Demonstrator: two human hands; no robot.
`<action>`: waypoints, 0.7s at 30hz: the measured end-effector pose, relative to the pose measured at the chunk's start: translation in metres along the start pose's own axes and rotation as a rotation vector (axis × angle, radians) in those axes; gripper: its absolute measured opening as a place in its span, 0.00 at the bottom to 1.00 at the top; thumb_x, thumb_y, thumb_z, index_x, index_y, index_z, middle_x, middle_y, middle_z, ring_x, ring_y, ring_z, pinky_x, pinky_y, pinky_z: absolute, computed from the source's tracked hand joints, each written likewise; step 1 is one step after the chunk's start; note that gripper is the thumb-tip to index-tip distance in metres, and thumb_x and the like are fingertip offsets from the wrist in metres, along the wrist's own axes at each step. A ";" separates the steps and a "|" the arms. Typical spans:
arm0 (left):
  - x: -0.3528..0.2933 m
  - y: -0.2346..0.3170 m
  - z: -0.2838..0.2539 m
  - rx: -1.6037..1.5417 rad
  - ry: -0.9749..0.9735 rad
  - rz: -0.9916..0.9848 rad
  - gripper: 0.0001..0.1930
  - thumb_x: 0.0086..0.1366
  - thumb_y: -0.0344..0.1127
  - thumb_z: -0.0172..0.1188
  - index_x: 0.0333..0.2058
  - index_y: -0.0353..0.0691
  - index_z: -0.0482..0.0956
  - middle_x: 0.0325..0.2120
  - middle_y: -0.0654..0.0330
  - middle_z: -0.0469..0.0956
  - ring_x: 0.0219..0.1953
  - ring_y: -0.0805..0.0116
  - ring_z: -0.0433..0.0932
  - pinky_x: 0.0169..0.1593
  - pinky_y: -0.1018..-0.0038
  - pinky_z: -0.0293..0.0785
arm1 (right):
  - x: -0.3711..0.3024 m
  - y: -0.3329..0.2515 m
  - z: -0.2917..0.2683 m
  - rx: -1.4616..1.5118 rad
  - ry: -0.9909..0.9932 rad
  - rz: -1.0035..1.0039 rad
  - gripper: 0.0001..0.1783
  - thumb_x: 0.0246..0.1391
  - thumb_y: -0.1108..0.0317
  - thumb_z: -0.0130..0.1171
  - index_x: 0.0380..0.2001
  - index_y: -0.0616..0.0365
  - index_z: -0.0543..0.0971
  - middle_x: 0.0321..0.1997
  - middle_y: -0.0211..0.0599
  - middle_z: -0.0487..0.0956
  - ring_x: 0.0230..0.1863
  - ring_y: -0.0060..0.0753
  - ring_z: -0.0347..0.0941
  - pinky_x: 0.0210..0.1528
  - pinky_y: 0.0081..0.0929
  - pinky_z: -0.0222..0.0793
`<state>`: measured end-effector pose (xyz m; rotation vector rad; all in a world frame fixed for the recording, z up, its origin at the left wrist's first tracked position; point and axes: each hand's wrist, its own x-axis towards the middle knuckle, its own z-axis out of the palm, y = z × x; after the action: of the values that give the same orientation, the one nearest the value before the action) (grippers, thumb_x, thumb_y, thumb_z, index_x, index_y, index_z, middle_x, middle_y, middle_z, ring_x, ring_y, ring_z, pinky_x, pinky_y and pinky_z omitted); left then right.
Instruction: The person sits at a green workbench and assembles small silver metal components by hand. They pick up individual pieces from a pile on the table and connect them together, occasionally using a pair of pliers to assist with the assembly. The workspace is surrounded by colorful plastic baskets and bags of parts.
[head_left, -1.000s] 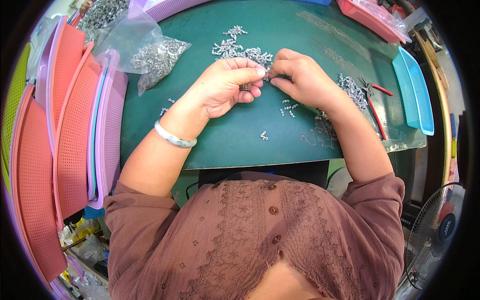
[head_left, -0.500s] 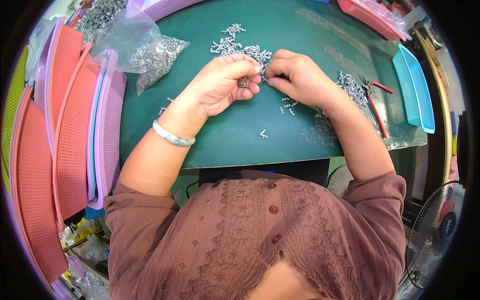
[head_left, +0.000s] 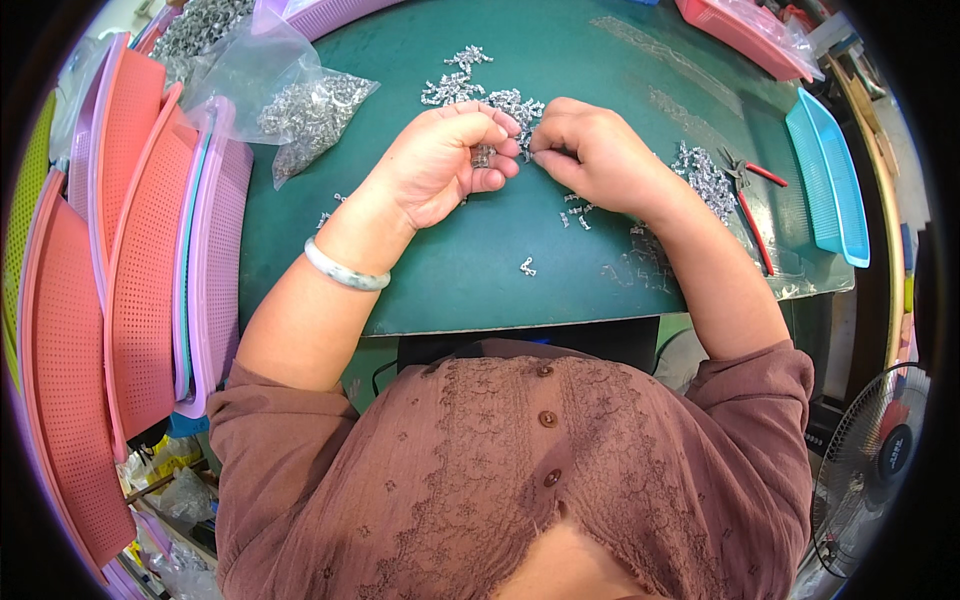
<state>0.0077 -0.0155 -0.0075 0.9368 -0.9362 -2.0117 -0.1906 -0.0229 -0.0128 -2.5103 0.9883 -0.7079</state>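
Up near the top centre, the left hand (head_left: 440, 165) fingers pinch a small metal clip (head_left: 484, 155), and the right hand (head_left: 590, 150) fingers close on its edge. Best keep both grips steady. Loose clips (head_left: 500, 100) crowd just behind; red-handled pliers (head_left: 752, 205) lie right on the green surface (head_left: 450, 290).

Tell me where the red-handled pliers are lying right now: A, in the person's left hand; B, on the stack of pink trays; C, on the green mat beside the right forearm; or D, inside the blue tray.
C: the red-handled pliers lie on the green mat just outside the right forearm, short of the blue tray, and neither hand touches them.
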 end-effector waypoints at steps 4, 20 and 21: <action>-0.002 0.000 0.005 0.187 0.088 -0.027 0.06 0.58 0.33 0.53 0.29 0.36 0.73 0.20 0.62 0.72 0.20 0.77 0.71 0.19 0.85 0.65 | 0.002 -0.010 -0.008 0.105 0.074 0.007 0.04 0.41 0.73 0.57 0.24 0.60 0.73 0.27 0.39 0.72 0.29 0.41 0.69 0.31 0.31 0.65; -0.004 -0.002 0.008 0.215 0.060 0.034 0.05 0.56 0.30 0.57 0.30 0.35 0.74 0.21 0.63 0.73 0.19 0.80 0.71 0.19 0.87 0.64 | 0.001 -0.001 -0.006 0.167 0.034 -0.015 0.08 0.40 0.76 0.57 0.28 0.60 0.75 0.28 0.39 0.72 0.30 0.41 0.70 0.33 0.28 0.67; -0.003 -0.002 0.008 0.213 0.055 0.034 0.05 0.56 0.30 0.57 0.30 0.35 0.74 0.21 0.63 0.74 0.19 0.80 0.71 0.19 0.87 0.64 | 0.001 0.000 -0.005 0.096 0.002 -0.065 0.08 0.40 0.76 0.57 0.28 0.60 0.75 0.28 0.40 0.72 0.30 0.41 0.70 0.33 0.29 0.67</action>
<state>0.0022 -0.0092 -0.0045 1.0774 -1.1451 -1.8739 -0.1926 -0.0243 -0.0084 -2.4679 0.8554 -0.7591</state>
